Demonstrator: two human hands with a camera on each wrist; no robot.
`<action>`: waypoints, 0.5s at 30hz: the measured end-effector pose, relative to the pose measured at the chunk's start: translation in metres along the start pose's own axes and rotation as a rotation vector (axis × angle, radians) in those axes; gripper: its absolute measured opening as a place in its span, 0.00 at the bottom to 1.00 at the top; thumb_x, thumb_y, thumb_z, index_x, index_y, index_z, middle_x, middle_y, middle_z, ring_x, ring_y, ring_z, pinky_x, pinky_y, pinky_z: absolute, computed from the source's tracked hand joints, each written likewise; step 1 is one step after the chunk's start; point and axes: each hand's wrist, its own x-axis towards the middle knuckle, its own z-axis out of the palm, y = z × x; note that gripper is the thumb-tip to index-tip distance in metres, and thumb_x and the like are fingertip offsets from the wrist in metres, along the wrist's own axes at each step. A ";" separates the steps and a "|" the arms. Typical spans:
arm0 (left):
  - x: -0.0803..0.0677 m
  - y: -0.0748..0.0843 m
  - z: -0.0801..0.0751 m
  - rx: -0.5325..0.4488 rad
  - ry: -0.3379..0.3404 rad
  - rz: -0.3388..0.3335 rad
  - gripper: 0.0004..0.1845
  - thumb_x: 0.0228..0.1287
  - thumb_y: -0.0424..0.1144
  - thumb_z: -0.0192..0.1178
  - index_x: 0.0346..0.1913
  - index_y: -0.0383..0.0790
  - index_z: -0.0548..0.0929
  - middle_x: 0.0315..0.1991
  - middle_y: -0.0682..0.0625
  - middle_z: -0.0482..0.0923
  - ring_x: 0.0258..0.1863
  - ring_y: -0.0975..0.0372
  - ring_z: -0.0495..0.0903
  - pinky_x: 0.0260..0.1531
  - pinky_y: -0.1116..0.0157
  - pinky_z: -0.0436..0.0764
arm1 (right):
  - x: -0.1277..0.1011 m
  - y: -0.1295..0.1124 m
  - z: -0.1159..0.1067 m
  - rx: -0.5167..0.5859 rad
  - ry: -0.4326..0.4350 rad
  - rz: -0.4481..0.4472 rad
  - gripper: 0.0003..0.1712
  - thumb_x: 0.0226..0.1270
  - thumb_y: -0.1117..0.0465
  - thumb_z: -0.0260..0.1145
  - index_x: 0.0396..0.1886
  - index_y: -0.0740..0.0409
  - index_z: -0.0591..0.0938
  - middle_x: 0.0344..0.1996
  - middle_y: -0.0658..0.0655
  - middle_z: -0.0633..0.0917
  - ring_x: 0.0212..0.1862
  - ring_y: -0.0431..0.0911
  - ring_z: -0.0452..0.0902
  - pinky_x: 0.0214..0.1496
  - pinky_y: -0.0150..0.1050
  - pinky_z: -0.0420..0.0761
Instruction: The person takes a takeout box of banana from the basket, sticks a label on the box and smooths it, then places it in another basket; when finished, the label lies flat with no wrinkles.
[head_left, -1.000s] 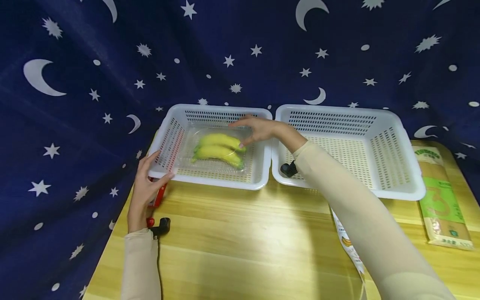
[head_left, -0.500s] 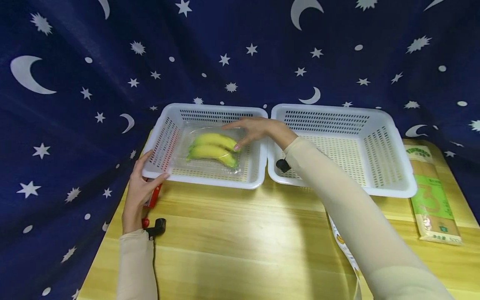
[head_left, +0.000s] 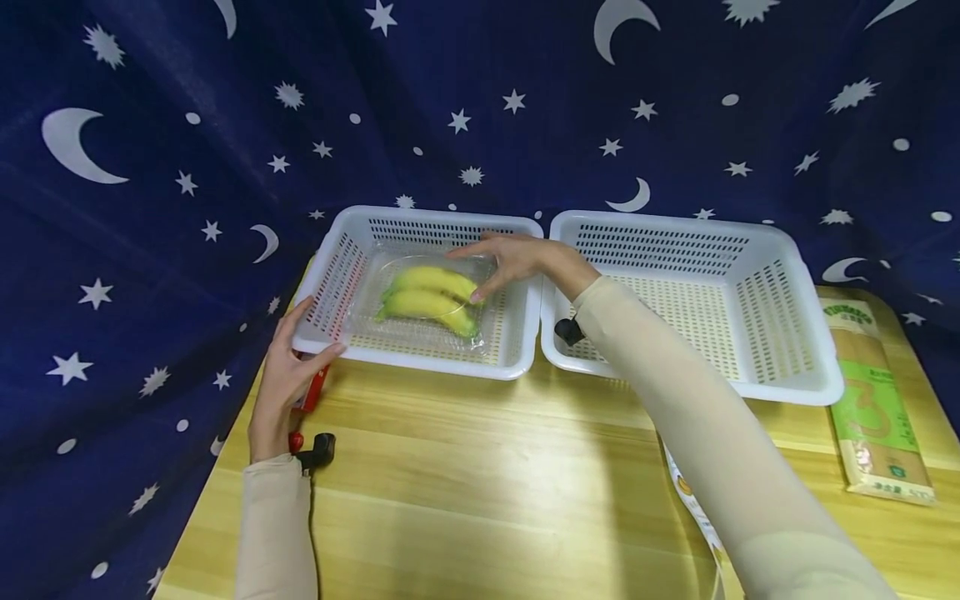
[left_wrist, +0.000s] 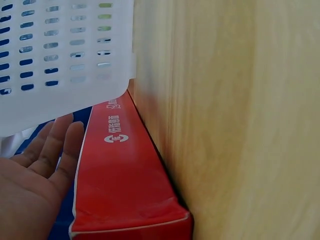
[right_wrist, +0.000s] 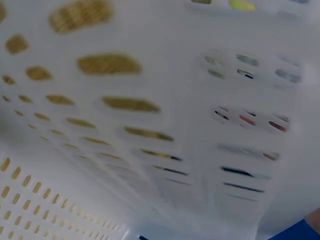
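Right grip (head_left: 517, 257) was over the right end of the clear container (head_left: 408, 332), thumb and a forefinger spread apart across it; other fingers hidden, so can't tell if I had hold of it. Container lay inside the left basket (head_left: 427, 363), bananas (head_left: 423, 304) side by side in it.

Left grip (head_left: 287, 372) was unclenched, spread around that basket's near left corner: thumb at the front rim, forefinger at the left rim. Left wrist view had its other fingers beside a red box (left_wrist: 125, 175) lying on the counter (head_left: 480, 467), basket corner hiding the box's far end.

Right basket (head_left: 660, 218) stood just beside the left one, under my right forearm. Green-and-tan packet (head_left: 873, 400) lay right of that, printed strip (head_left: 696, 512) partly under the sleeve. Starry curtain (head_left: 420, 75) behind.
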 end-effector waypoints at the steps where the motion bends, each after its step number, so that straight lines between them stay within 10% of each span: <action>1: 0.000 0.000 0.000 0.003 0.002 0.003 0.46 0.50 0.30 0.68 0.71 0.43 0.57 0.66 0.39 0.55 0.61 0.45 0.62 0.58 0.40 0.65 | 0.001 0.001 0.000 0.016 -0.002 -0.012 0.50 0.41 0.32 0.70 0.67 0.21 0.58 0.73 0.45 0.52 0.74 0.51 0.29 0.71 0.60 0.38; 4: -0.001 0.000 0.000 0.017 0.010 0.017 0.45 0.49 0.29 0.68 0.71 0.42 0.58 0.66 0.38 0.56 0.60 0.45 0.63 0.57 0.41 0.67 | 0.002 0.002 -0.001 0.084 0.003 -0.050 0.47 0.46 0.37 0.71 0.67 0.22 0.60 0.73 0.44 0.53 0.74 0.51 0.28 0.71 0.61 0.36; 10: -0.003 0.000 0.002 0.050 0.010 0.017 0.45 0.49 0.30 0.69 0.71 0.42 0.58 0.63 0.37 0.57 0.59 0.45 0.64 0.57 0.46 0.70 | 0.000 0.008 -0.002 0.360 -0.033 -0.094 0.41 0.56 0.51 0.70 0.67 0.26 0.62 0.70 0.58 0.49 0.53 0.57 0.70 0.48 0.52 0.80; 15: -0.002 0.002 0.002 0.055 0.019 0.013 0.45 0.50 0.31 0.69 0.71 0.43 0.58 0.65 0.38 0.57 0.59 0.46 0.64 0.57 0.51 0.70 | -0.003 0.010 -0.006 0.482 -0.022 -0.132 0.37 0.61 0.63 0.64 0.67 0.33 0.65 0.60 0.57 0.55 0.44 0.53 0.72 0.39 0.46 0.83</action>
